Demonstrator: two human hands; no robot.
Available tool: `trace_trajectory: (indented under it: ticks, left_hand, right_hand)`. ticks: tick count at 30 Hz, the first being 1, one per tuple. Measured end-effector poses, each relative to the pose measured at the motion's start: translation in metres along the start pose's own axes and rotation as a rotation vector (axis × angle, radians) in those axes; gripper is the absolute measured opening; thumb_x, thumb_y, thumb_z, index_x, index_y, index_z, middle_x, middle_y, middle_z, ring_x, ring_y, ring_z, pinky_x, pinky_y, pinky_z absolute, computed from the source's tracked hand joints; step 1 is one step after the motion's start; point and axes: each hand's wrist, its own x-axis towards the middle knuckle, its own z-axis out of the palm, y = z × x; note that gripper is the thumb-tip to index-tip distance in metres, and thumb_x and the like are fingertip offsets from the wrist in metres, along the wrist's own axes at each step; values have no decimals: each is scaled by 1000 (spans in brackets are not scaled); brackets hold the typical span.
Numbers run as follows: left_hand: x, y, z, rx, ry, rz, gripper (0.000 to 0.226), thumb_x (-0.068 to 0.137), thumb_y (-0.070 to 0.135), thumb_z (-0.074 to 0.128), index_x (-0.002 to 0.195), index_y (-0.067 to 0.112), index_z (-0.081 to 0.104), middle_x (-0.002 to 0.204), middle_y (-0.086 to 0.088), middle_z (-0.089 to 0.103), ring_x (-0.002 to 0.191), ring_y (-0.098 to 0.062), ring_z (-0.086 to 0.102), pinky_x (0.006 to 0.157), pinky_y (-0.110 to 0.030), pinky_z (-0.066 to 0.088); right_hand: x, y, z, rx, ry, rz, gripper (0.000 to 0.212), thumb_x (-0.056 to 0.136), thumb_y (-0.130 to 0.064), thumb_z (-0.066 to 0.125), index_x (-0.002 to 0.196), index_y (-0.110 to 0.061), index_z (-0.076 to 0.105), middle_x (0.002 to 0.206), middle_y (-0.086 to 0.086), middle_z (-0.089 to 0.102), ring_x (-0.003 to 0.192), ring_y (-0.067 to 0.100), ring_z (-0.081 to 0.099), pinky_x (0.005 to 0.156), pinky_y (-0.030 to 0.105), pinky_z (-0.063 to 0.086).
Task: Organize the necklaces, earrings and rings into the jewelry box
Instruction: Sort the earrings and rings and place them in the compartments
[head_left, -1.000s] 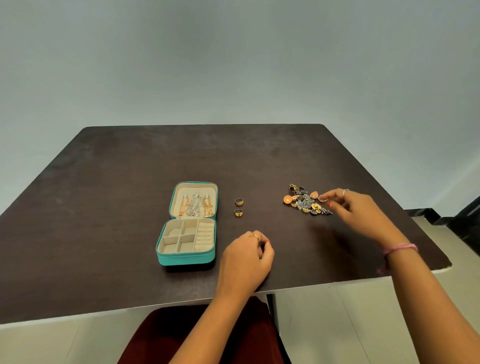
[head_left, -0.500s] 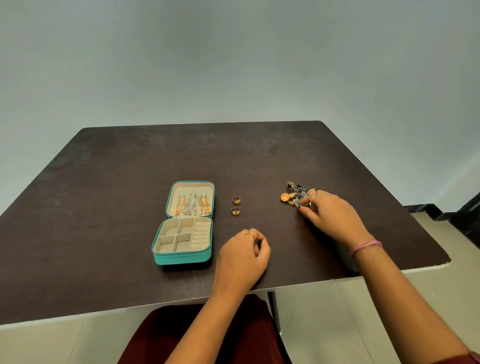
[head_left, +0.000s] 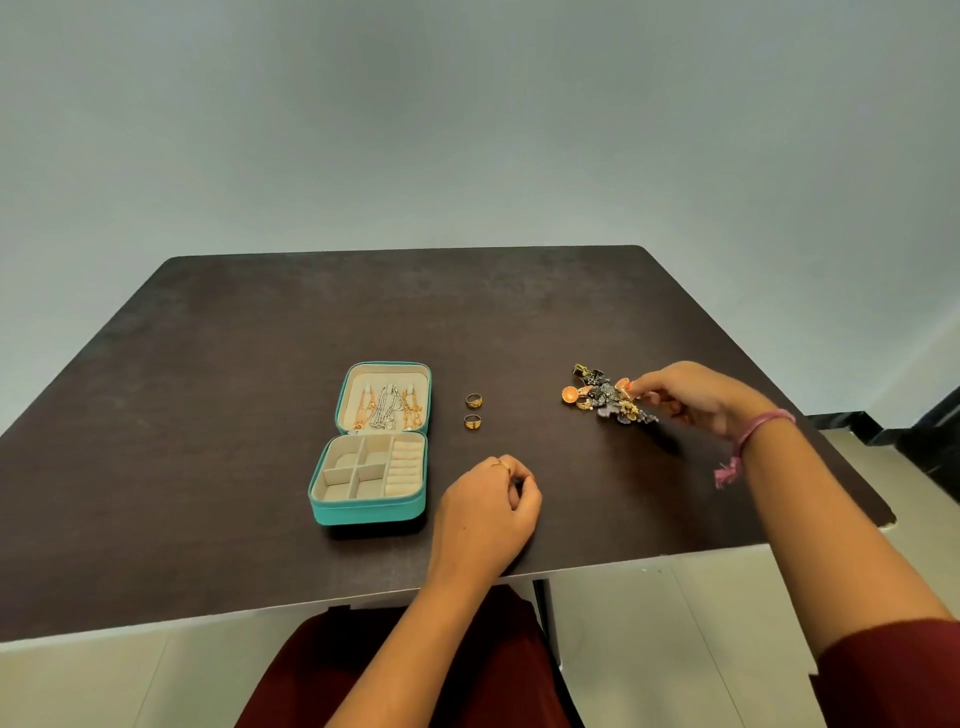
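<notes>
1. While the earrings (head_left: 605, 400) lay heaped as a tangled cluster on the table (head_left: 208, 364), well to the right of the jewelry box (head_left: 370, 512), the right hand (head_left: 696, 397) reached into the heap's right edge, its fingertips closed on one small piece; which piece could not be told.
2. Because the pieces interlocked, lifting one risked dragging neighbours along and scattering them toward the table's near right edge, which lay close by.
3. Two rings (head_left: 473, 410) sat one behind the other between the box and the heap, apart from both; a careless sweep of the forearm might have knocked them rolling.
4. The left hand (head_left: 485, 512) rested on the table near its front edge, just right of the box, fingers curled loosely inward; whether it held anything could not be told.
5. The box lay open and flat. Its lid half, farther from the person, held necklaces (head_left: 387, 408) hanging in gold and silver strands. Its base half showed four square compartments and a ribbed ring roll along the right side, all apparently unfilled.
6. A small piece carried across to the box might have dropped, since the gap was wide.
</notes>
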Motion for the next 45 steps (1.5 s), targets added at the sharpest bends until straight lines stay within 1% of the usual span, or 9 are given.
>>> trace_trajectory:
  ticks: [6, 11, 16, 21, 30, 35, 38, 42, 45]
  left_hand:
    - [0, 0, 0, -2, -8, 1, 14, 92, 31, 49, 88, 28, 63, 69, 8, 55, 65, -7, 52, 55, -12, 34]
    - [-3, 0, 0, 23, 15, 59, 16, 93, 31, 48, 92, 27, 63, 73, 8, 54, 71, -8, 52, 63, -19, 38]
    - [-9, -4, 7, 175, 82, 162, 16, 88, 29, 51, 88, 23, 66, 71, 7, 58, 64, -11, 58, 55, -22, 39]
    - [-22, -10, 13, 234, 151, 241, 27, 84, 31, 42, 82, 23, 68, 66, 10, 61, 57, -6, 57, 51, -22, 43]
    - [-23, -13, 12, 197, 151, 209, 21, 85, 31, 45, 81, 22, 64, 68, 9, 63, 61, -9, 59, 54, -26, 46]
    - [-23, -14, 12, 188, 161, 224, 21, 84, 30, 47, 84, 22, 67, 71, 10, 65, 64, -8, 61, 57, -25, 47]
    - [-23, -14, 12, 176, 160, 218, 22, 84, 30, 47, 84, 23, 67, 70, 10, 65, 63, -7, 61, 57, -24, 47]
    - [-23, -12, 11, 157, 138, 206, 22, 85, 30, 48, 86, 23, 69, 70, 12, 66, 62, -4, 60, 57, -23, 50]
    - [-22, -12, 10, 157, 135, 199, 26, 86, 31, 44, 85, 23, 68, 70, 12, 65, 62, -4, 60, 57, -23, 51]
  right_hand:
    - [3, 3, -8, 174, -120, 66, 25, 89, -27, 60, 66, -19, 52, 55, -9, 39, 45, 5, 27, 44, 18, 19]
    - [-13, 0, 14, 51, -81, -218, 12, 88, -26, 66, 88, -16, 74, 67, -4, 60, 60, 7, 42, 53, 19, 29]
    - [-34, -15, 60, -96, -120, -453, 9, 87, -23, 68, 90, -17, 74, 82, -8, 67, 72, 4, 56, 58, 15, 45]
    - [-34, -27, 106, -444, -45, -633, 15, 88, -26, 66, 99, -18, 74, 96, -3, 70, 84, 7, 61, 79, 22, 46]
    - [-31, -41, 144, -595, 24, -611, 17, 90, -34, 62, 101, -28, 72, 103, -9, 63, 94, 10, 58, 83, 30, 48]
    - [-28, -36, 132, -426, 34, -642, 16, 90, -35, 61, 101, -29, 71, 97, -9, 67, 87, 5, 59, 79, 25, 47]
    - [-24, -30, 107, -317, 175, -611, 15, 91, -29, 60, 99, -23, 71, 93, -5, 67, 79, 5, 57, 74, 21, 41]
    - [-9, -12, 62, -465, 440, -449, 16, 92, -27, 57, 100, -28, 70, 99, -6, 68, 93, 17, 62, 86, 34, 48]
    - [-2, -3, 42, -583, 447, -386, 16, 92, -26, 56, 100, -33, 68, 101, -6, 68, 101, 20, 60, 85, 37, 46]
